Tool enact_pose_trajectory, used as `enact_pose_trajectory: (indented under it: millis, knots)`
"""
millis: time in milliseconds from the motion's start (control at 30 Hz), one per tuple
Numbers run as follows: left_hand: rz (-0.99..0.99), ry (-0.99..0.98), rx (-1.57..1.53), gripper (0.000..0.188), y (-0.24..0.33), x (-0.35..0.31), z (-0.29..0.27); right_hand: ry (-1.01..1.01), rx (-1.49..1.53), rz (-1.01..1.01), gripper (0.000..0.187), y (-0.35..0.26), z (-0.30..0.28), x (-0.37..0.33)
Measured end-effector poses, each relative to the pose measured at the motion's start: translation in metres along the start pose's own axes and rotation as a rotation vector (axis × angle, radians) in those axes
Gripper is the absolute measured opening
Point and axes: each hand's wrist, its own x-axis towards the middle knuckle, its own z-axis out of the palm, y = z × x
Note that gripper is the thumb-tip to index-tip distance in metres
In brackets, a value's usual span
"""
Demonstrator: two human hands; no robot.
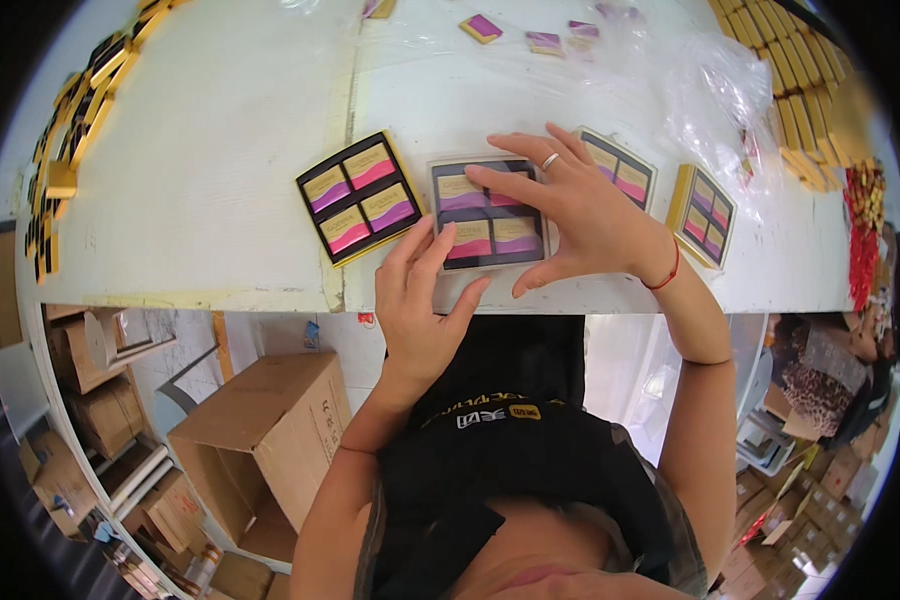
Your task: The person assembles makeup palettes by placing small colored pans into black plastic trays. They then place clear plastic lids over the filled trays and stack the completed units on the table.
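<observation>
A shallow square box with a clear cover (490,262) lies near the table's front edge, with four-part dark compartments holding pink, purple and gold wrapped pieces. My left hand (410,300) touches its left side with the fingertips, fingers and thumb apart. Spread over its right half is my right hand (595,220), fingers stretched across the cover and the thumb by the near right corner. Left of it, a tilted black and gold box (358,197) without a visible cover holds similar pieces. Another such box (630,170) sits partly behind my right hand. A gold-sided one (702,215) stands further right.
Loose purple and gold pieces (544,42) and crumpled clear plastic film (715,95) lie at the back. Gold boxes are stacked at the far right (780,70) and far left (95,90). Red ribbons (863,235) hang at the right edge. An open carton (260,420) stands below the table.
</observation>
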Motion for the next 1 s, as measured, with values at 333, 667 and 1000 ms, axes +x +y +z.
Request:
enact_pose_trajectory:
  millis: [333,667,1000]
  knots:
    - [-0.034,-0.029,-0.045,0.049,-0.004,-0.006,0.009,0.09,-0.043,0.062,0.09,0.0,0.017,-0.019]
    - [-0.074,0.212,-0.278,0.027,-0.022,-0.021,-0.001,0.335,0.066,0.22,0.092,0.013,-0.051,-0.068]
    - [-0.021,-0.057,-0.33,0.03,0.004,-0.002,0.014,0.275,-0.174,0.693,0.101,0.044,-0.065,-0.214]
